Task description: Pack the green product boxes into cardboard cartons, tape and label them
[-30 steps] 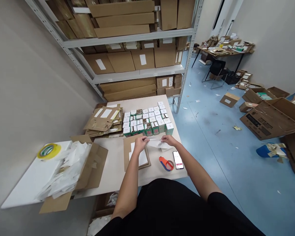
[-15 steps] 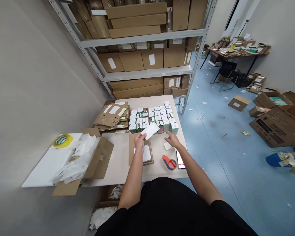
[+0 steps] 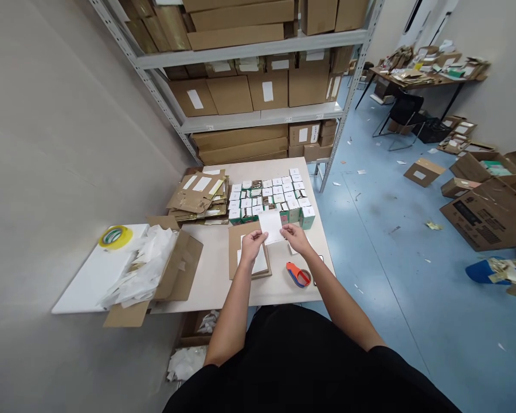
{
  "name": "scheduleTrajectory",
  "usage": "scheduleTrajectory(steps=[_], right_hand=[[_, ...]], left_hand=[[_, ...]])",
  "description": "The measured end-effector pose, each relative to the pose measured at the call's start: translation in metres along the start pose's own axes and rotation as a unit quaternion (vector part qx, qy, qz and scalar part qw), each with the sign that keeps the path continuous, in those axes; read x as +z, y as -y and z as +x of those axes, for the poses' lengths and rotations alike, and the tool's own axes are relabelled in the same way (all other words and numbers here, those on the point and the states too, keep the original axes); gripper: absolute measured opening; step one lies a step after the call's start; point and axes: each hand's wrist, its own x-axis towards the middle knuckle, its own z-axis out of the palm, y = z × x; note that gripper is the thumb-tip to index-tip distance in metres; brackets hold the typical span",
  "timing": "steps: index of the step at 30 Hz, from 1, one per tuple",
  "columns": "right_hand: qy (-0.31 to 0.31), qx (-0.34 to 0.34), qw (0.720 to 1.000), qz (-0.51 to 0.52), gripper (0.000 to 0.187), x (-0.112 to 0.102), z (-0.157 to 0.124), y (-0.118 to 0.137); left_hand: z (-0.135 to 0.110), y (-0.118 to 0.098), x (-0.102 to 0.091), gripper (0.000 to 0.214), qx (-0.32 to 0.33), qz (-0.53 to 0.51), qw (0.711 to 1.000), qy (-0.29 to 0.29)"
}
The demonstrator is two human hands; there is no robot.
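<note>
A white sheet of paper (image 3: 271, 228) is stretched between my two hands above the table. My left hand (image 3: 252, 245) pinches its lower left corner, and my right hand (image 3: 296, 238) grips its right edge. Under my left hand lies a flat piece of cardboard (image 3: 235, 252) with white paper (image 3: 260, 263) on top. Just beyond the sheet, several small white and green boxes (image 3: 279, 198) stand in rows, some with open tops. Below my right hand is an orange and blue tape dispenser (image 3: 298, 275). A phone beside it is mostly hidden by my right forearm.
Flattened cardboard (image 3: 195, 192) is stacked at the back left. An open carton (image 3: 178, 269) full of white plastic bags (image 3: 148, 264) stands on the left, near a yellow tape roll (image 3: 115, 236). Metal shelving (image 3: 258, 119) with cartons rises behind the table (image 3: 215, 287).
My right hand has moved left and up from the table and taken the sheet's right side. The sheet now hangs between both hands, turned to face me. The view has shifted slightly.
</note>
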Motion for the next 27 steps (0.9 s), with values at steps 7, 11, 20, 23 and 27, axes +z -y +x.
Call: scheduleTrajectory(steps=[7, 11, 20, 23, 27], right_hand=[[-0.006, 0.025, 0.997, 0.076, 0.029, 0.008, -0.021, 0.023], [-0.02, 0.019, 0.996, 0.085, 0.03, 0.013, -0.025, 0.028], [-0.023, 0.018, 0.996, 0.084, 0.027, 0.02, -0.026, 0.029], [-0.022, 0.019, 0.996, 0.079, 0.025, 0.023, -0.026, 0.028], [-0.015, 0.012, 0.997, 0.072, 0.025, 0.025, -0.027, 0.028]], left_hand=[[-0.007, -0.024, -0.003, 0.036, 0.038, -0.062, 0.995, -0.07], [-0.01, -0.029, -0.002, 0.036, 0.048, -0.067, 0.994, -0.069], [-0.012, -0.027, -0.005, 0.034, 0.041, -0.073, 0.994, -0.066], [-0.014, -0.027, -0.006, 0.035, 0.042, -0.079, 0.994, -0.067], [-0.015, -0.028, -0.009, 0.037, 0.041, -0.075, 0.995, -0.059]])
